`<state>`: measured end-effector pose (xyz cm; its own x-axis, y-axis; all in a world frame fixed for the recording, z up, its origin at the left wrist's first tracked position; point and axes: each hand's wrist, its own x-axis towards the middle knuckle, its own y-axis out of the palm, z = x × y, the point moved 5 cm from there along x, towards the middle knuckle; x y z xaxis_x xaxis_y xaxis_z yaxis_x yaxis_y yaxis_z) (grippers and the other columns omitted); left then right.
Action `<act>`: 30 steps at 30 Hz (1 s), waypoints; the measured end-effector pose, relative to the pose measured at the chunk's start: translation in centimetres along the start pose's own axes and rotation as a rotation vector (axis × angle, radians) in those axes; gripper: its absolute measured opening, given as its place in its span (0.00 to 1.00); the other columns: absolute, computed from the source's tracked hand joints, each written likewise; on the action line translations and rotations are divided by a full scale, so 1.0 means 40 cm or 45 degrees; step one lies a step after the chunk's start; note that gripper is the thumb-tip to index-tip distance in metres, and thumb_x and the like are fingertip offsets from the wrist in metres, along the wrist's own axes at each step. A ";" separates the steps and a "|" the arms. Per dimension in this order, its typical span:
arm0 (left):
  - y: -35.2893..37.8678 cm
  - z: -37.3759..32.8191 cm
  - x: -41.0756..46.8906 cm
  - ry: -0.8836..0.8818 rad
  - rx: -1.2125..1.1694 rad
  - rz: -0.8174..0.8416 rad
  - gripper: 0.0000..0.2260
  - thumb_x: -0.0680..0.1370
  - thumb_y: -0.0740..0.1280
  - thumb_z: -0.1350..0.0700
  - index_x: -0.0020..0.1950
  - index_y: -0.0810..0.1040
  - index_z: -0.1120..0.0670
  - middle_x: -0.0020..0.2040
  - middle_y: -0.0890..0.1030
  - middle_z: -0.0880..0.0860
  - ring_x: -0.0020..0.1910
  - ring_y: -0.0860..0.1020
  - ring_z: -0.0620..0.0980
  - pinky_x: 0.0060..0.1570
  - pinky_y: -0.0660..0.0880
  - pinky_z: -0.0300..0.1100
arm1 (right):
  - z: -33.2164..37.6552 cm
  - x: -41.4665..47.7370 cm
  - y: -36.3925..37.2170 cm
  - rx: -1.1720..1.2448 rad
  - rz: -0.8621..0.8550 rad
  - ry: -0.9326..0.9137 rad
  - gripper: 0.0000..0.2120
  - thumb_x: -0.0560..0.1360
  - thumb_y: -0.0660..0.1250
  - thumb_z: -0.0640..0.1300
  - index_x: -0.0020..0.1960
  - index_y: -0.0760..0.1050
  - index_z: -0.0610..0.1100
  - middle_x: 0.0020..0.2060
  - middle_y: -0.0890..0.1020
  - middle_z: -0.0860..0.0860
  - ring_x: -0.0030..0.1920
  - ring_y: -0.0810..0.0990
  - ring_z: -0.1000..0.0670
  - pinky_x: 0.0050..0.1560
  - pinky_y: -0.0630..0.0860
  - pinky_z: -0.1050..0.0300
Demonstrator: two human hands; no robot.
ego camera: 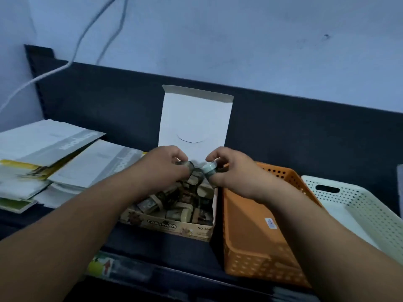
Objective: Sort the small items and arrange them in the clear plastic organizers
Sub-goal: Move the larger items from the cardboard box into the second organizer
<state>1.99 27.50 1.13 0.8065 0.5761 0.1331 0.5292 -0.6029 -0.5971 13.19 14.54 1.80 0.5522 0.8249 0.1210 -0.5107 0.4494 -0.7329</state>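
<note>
Left hand pinches a brown roll, right hand a bluish roll, over the open box; a slack pinch could drop either back among the rest.

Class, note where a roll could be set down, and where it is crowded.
Free: the floor of the orange basket, right of the cardboard box; the white basket beyond; the dark strip before the box. Crowded: the box, packed with rolls; the papers at left.
</note>
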 end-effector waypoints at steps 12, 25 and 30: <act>0.221 -0.249 -0.040 0.197 -0.381 0.345 0.20 0.74 0.68 0.65 0.62 0.75 0.47 0.54 0.79 0.51 0.51 0.79 0.49 0.50 0.78 0.46 | -0.137 -0.292 -0.249 0.334 -0.565 0.148 0.15 0.72 0.72 0.37 0.55 0.76 0.50 0.49 0.81 0.52 0.48 0.81 0.53 0.49 0.80 0.61; 0.800 -0.708 -0.341 0.274 -0.652 0.541 0.12 0.73 0.71 0.46 0.49 0.79 0.53 0.39 0.78 0.48 0.35 0.71 0.46 0.33 0.68 0.39 | -0.481 -0.926 -0.592 0.288 -0.916 0.366 0.09 0.77 0.67 0.43 0.55 0.74 0.52 0.47 0.80 0.50 0.44 0.80 0.54 0.50 0.80 0.51; 1.034 -0.860 -0.465 0.194 -0.828 0.750 0.09 0.77 0.68 0.55 0.56 0.76 0.54 0.43 0.77 0.51 0.35 0.73 0.47 0.30 0.72 0.37 | -0.605 -1.176 -0.693 0.281 -1.014 0.484 0.09 0.77 0.66 0.40 0.52 0.76 0.53 0.51 0.80 0.47 0.49 0.81 0.47 0.54 0.79 0.49</act>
<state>17.93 -27.14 1.17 0.9967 0.0221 0.0782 0.0253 -0.9989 -0.0406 17.31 -45.02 0.23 0.9560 0.0908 0.2789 0.0222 0.9258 -0.3773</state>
